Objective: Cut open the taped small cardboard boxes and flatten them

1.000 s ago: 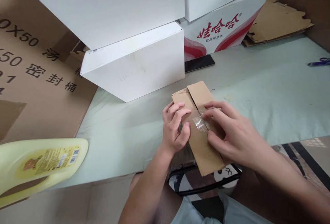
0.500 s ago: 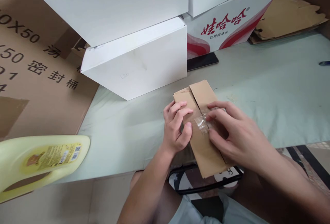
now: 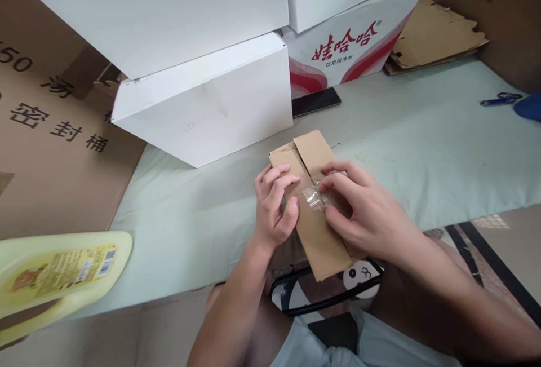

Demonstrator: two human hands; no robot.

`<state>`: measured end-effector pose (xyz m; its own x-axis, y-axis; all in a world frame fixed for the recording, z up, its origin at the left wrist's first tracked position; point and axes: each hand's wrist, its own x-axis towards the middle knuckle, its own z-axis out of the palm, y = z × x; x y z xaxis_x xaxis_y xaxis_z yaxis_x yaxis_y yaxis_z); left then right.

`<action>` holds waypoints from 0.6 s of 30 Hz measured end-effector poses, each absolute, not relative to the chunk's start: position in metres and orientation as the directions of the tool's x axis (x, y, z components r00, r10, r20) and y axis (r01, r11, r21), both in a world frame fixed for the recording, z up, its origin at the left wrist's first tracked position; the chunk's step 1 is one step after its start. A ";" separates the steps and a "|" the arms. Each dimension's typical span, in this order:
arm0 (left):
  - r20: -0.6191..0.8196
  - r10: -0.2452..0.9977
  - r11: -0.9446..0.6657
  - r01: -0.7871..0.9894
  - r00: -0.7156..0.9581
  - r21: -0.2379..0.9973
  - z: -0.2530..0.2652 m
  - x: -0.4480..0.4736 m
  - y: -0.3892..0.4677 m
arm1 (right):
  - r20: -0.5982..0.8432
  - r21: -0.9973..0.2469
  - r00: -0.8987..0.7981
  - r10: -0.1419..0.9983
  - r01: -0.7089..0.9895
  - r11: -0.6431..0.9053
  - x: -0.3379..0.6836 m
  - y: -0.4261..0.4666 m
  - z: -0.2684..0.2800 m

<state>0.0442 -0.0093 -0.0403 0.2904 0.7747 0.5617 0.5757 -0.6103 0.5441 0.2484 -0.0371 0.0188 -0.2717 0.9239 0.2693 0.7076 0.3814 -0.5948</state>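
A flattened brown cardboard box (image 3: 318, 236) lies on the pale green table (image 3: 431, 147), its near end hanging over the table's front edge. My left hand (image 3: 274, 206) grips the box's left edge, thumb on top. My right hand (image 3: 363, 209) presses its fingertips on a crumpled strip of clear tape (image 3: 313, 197) that crosses the seam between the box's flaps.
White boxes (image 3: 203, 102) are stacked just behind, with a red-and-white printed carton (image 3: 350, 45) and a black phone (image 3: 316, 101) beside them. Flat cardboard (image 3: 431, 34) lies at the back right, a blue pen (image 3: 499, 98) at the right. A yellow bottle (image 3: 54, 277) is at the lower left.
Both hands keep their hold on the box and tape with only slight finger shifts. The view has shifted slightly, so everything sits a little further left in the picture.
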 end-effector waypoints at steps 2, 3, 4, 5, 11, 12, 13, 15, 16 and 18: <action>0.567 0.771 -0.615 0.576 0.291 0.539 -0.040 0.044 -0.009 | 0.261 -0.601 -0.269 0.927 0.707 0.374 0.249 -0.037 0.019; 0.569 0.769 -0.616 0.576 0.292 0.538 -0.040 0.044 -0.009 | 0.257 -0.604 -0.265 0.929 0.707 0.369 0.249 -0.037 0.019; 0.567 0.770 -0.614 0.579 0.292 0.535 -0.040 0.044 -0.009 | 0.256 -0.607 -0.262 0.931 0.706 0.366 0.249 -0.037 0.019; 0.564 0.773 -0.610 0.586 0.292 0.534 -0.041 0.044 -0.009 | 0.255 -0.610 -0.260 0.931 0.704 0.364 0.249 -0.037 0.019; 0.573 0.771 -0.611 0.575 0.277 0.544 -0.043 0.045 -0.008 | 0.258 -0.616 -0.260 0.930 0.697 0.366 0.249 -0.036 0.019; 0.579 0.768 -0.615 0.570 0.274 0.546 -0.043 0.045 -0.008 | 0.261 -0.615 -0.261 0.929 0.697 0.368 0.249 -0.036 0.019; 0.582 0.766 -0.617 0.567 0.273 0.546 -0.043 0.045 -0.008 | 0.265 -0.612 -0.264 0.928 0.697 0.373 0.249 -0.036 0.019; 0.577 0.768 -0.615 0.569 0.276 0.546 -0.043 0.045 -0.009 | 0.266 -0.606 -0.267 0.926 0.701 0.376 0.249 -0.036 0.019; 0.570 0.772 -0.612 0.572 0.280 0.547 -0.042 0.045 -0.009 | 0.264 -0.605 -0.267 0.927 0.703 0.375 0.249 -0.036 0.019; 0.556 0.780 -0.604 0.581 0.288 0.546 -0.042 0.045 -0.009 | 0.259 -0.604 -0.261 0.930 0.707 0.367 0.249 -0.036 0.019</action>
